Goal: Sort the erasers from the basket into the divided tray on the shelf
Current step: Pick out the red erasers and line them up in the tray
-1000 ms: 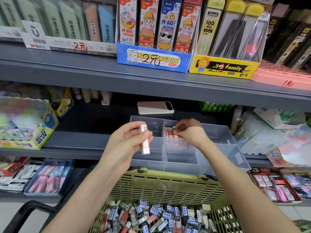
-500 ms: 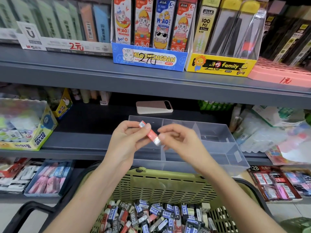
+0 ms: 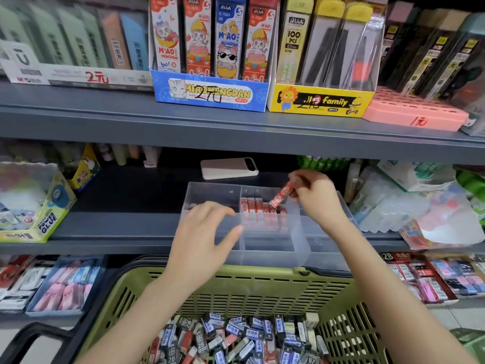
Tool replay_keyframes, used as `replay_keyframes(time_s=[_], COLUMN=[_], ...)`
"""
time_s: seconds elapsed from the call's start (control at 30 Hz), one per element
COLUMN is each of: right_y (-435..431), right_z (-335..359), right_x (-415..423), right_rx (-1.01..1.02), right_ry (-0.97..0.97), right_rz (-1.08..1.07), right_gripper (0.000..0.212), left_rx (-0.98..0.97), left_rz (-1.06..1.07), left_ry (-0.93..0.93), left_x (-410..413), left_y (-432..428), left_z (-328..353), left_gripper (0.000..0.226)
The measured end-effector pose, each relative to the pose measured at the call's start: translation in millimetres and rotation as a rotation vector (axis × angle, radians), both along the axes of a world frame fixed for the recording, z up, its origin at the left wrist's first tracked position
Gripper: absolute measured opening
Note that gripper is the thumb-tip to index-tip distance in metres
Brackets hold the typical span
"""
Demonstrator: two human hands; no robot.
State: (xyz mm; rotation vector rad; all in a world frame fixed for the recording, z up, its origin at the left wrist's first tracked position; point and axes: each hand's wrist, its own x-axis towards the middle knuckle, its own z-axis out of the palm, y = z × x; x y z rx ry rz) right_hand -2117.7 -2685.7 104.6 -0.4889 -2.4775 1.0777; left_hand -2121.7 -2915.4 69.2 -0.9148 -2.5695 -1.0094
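Observation:
A clear divided tray sits on the middle shelf. Its middle back compartment holds a row of red erasers standing on end. My right hand pinches one red eraser, tilted, just above the right end of that row. My left hand hovers over the tray's left front part with relaxed fingers and holds nothing. Below, a green basket holds several blue, black and red erasers.
A phone lies on the shelf behind the tray. A glue box stands at the left and plastic packs at the right. Display boxes line the upper shelf. The basket's black handle is at bottom left.
The red eraser passed from my left hand to my right hand, which carried it back over the middle compartment. My left hand let go and dropped toward the tray's front.

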Motion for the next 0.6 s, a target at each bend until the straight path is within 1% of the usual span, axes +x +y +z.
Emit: replay_keyframes(time_s=[0.07, 0.1, 0.13, 0.2, 0.3, 0.4, 0.6], right_y=[3, 2, 0, -5, -15, -19, -14], right_z=[-4, -5, -6, -9, -15, -19, -17], right_x=[-16, -22, -27, -33, -36, -37, -38], right_rx=[0.096, 0.127, 0.167, 0.241, 0.260, 0.359, 0.413], right_ry=[-0.098, -0.164, -0.241, -0.359, -0.430, -0.536, -0.577], right_rz=[-0.005, -0.015, -0.017, 0.018, 0.069, 0.098, 0.129], right_gripper=[0.014, 0.019, 0.024, 0.024, 0.018, 0.018, 0.016], left_rx=[-0.127, -0.167, -0.193, -0.224, -0.230, -0.231, -0.246], left_rz=[-0.035, -0.046, -0.053, -0.055, -0.053, -0.047, -0.053], left_ry=[0.010, 0.008, 0.010, 0.028, 0.027, 0.037, 0.041], left_x=[3, 4, 5, 6, 6, 6, 6], left_y=[-5, -6, -7, -8, -7, -7, -7], left_z=[-8, -10, -13, -15, -15, -16, -15], left_gripper=[0.042, 0.047, 0.049, 0.051, 0.052, 0.052, 0.049])
